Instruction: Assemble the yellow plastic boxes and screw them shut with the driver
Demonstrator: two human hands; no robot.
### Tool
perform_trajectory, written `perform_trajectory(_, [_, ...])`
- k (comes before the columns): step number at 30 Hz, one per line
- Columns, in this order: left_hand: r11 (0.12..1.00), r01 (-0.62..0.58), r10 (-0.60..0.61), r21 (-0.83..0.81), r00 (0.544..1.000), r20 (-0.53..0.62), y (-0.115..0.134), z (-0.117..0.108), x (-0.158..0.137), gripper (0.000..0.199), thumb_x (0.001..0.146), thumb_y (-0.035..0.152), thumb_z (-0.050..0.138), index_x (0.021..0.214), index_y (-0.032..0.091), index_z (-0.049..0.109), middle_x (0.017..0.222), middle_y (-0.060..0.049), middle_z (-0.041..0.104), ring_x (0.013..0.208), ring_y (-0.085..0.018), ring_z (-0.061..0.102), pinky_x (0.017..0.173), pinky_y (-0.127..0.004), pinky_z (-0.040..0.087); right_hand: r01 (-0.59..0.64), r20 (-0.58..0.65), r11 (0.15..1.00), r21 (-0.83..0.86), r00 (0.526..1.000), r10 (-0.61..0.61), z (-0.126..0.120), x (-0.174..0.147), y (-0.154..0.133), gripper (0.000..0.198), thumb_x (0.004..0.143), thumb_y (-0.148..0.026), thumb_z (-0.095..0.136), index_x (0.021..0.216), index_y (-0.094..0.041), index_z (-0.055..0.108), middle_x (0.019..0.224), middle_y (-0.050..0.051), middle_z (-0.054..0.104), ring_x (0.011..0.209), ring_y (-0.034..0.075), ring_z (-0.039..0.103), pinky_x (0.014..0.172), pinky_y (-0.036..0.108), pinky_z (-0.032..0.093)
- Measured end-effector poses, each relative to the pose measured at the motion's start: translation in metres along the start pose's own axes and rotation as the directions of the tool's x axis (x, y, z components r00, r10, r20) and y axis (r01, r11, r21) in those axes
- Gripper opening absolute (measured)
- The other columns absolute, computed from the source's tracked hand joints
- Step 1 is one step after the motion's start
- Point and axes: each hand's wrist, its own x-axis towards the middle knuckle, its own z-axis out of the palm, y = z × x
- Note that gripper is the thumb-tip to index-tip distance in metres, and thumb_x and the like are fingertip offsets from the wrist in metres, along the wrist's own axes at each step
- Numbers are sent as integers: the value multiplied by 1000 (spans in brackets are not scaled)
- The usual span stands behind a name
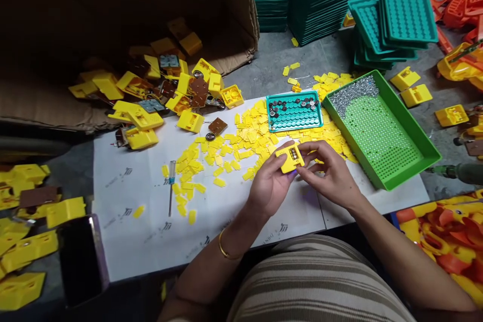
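Observation:
My left hand (268, 181) is closed round a yellow plastic housing (289, 159), its thumb on the upper face. Small metal parts show in an open slot of the housing. My right hand (328, 173) touches the housing's right edge with bent fingers; whether those fingertips hold something small is hidden. Just beyond my hands lies a teal tray (294, 123) with several dark and silvery button cells in it. Small yellow plastic covers (252, 133) are heaped around the tray. A screwdriver (171, 186) with a clear and blue handle lies to the left.
A green perforated basket (409, 161) with small metal screws (354, 94) stands at the right. Yellow housings with wires (190, 122) spill from a cardboard box (241, 10). Teal trays (324, 0) are stacked behind. A phone (81, 261) lies at the left edge; a green-handled tool (456, 173) is at far right.

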Motion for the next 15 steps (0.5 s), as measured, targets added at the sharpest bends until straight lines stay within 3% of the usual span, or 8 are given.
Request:
perform_trajectory(7, [995, -63, 58, 72, 996, 67, -6, -1, -1, 34, 80, 22, 60, 114, 17, 65, 114, -8, 68, 116, -25, 58, 101, -40, 43, -25, 5, 992, 121, 1000, 24, 4, 1, 1, 34, 78, -22, 65, 111, -20, 55, 103, 6, 65, 82, 16, 66, 66, 27, 60])
perform_trajectory(12, [952, -101, 88, 289, 994, 58, -10, -3, -5, 36, 73, 21, 71, 109, 21, 65, 103, -3, 70, 98, -17, 62, 89, -29, 45, 54, -121, 997, -61, 991, -62, -4, -12, 3, 23, 78, -19, 62, 101, -19, 63, 93, 3, 68, 75, 14, 67, 71, 29, 60])
perform_trajectory(15, [936, -42, 25, 349, 998, 55, -11, -4, -6, 37, 68, 19, 75, 103, 21, 63, 100, -3, 71, 88, -15, 64, 80, -26, 47, 80, 8, 989, -124, 997, -80, -24, -19, 4, 25, 81, -24, 65, 106, -21, 65, 96, 4, 69, 78, 15, 68, 71, 29, 59])
